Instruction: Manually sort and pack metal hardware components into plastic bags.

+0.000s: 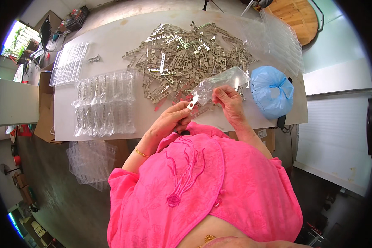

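My left hand (175, 118) is closed around a small flat metal piece with a hole (192, 102), whose shiny end sticks up past the thumb and fingertips. To its right my right hand (232, 105) is raised, thumb and forefinger pinched together. A clear plastic bag (225, 79) lies just beyond both hands, crumpled at its left end; whether the right fingers grip its edge cannot be made out. Behind it spreads a large heap of perforated metal strips (186, 58). Some red pieces (182, 98) lie at the heap's near edge, partly hidden by the hands.
Filled clear plastic packs (104, 103) lie in rows at the left, with a clear ribbed tray (70, 62) behind. More clear trays hang below the table's edge (93, 163). A tied blue plastic bag (273, 93) sits at the right; clear trays (281, 41) lie at the far right corner.
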`<state>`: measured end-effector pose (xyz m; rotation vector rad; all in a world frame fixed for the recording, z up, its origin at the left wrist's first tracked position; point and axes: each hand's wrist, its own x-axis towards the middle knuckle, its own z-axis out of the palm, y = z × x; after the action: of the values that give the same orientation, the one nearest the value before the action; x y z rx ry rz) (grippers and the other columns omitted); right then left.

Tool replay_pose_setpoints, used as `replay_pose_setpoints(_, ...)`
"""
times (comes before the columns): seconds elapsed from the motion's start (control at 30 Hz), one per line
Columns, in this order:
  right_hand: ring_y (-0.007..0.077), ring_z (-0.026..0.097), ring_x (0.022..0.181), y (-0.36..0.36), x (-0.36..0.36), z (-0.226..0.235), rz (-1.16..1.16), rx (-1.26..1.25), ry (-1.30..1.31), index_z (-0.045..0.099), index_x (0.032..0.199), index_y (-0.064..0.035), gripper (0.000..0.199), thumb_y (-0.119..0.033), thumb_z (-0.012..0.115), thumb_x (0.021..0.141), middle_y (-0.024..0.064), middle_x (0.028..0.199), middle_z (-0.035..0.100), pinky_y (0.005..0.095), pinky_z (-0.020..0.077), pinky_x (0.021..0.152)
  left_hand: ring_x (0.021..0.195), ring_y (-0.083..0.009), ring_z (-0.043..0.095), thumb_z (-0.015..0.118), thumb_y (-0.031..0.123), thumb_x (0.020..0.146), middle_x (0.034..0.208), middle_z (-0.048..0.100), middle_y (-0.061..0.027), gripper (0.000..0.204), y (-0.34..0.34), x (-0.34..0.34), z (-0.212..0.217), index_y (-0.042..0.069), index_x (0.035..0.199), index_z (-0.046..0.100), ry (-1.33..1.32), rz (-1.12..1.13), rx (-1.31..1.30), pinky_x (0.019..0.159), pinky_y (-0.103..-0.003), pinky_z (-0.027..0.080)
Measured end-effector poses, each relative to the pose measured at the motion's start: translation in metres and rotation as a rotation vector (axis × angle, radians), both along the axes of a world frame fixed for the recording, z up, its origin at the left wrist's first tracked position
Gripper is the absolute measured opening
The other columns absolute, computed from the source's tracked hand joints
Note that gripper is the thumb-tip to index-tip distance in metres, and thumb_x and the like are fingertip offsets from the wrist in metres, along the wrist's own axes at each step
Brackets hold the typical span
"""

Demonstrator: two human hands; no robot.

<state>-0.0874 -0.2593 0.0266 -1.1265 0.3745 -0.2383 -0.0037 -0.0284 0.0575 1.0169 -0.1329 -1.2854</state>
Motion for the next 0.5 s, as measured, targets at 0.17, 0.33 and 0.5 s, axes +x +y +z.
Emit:
replay_pose_setpoints(0.17, 0.0092, 0.057, 0.070, -0.004, 0.001, -0.001, 0.152, -0.064, -0.040, 0.065, 0.092, -0.0060, 0.012, -0.017, 0.069, 0.091, 0.0018, 0.081, 0.064, 0.0229, 0.0468, 0.066, 0.056, -0.0070, 0.036, 0.047, 0.021, 0.102, 0.071, 0.041, 0.0023, 0.036, -0.002, -0.002, -0.005, 0.002, 0.132, 0.044, -0.031, -0.041, -0.014, 0.050, -0.022, 0.030)
replay_pose_setpoints(0.33, 0.0089, 0.056, 0.069, -0.008, -0.006, 0.006, 0.244, -0.100, 0.027, 0.065, 0.093, -0.0058, 0.012, -0.017, 0.069, 0.090, 0.0004, 0.080, 0.062, 0.0232, 0.0460, 0.066, 0.054, -0.0067, 0.036, 0.047, 0.020, 0.102, 0.069, 0.042, 0.0028, 0.041, -0.017, -0.012, -0.001, 0.006, 0.140, 0.039, -0.138, -0.067, -0.028, 0.049, -0.022, 0.029)
replay_pose_setpoints(0.5, 0.0083, 0.056, 0.070, -0.019, -0.013, 0.008, 0.366, -0.097, 0.114, 0.066, 0.097, -0.0056, 0.014, -0.017, 0.070, 0.090, -0.0001, 0.081, 0.063, 0.0234, 0.0464, 0.065, 0.054, -0.0061, 0.036, 0.046, 0.017, 0.101, 0.067, 0.041, 0.0036, 0.048, -0.032, -0.023, -0.003, 0.011, 0.146, 0.031, -0.179, -0.033, -0.015, 0.050, -0.021, 0.029)
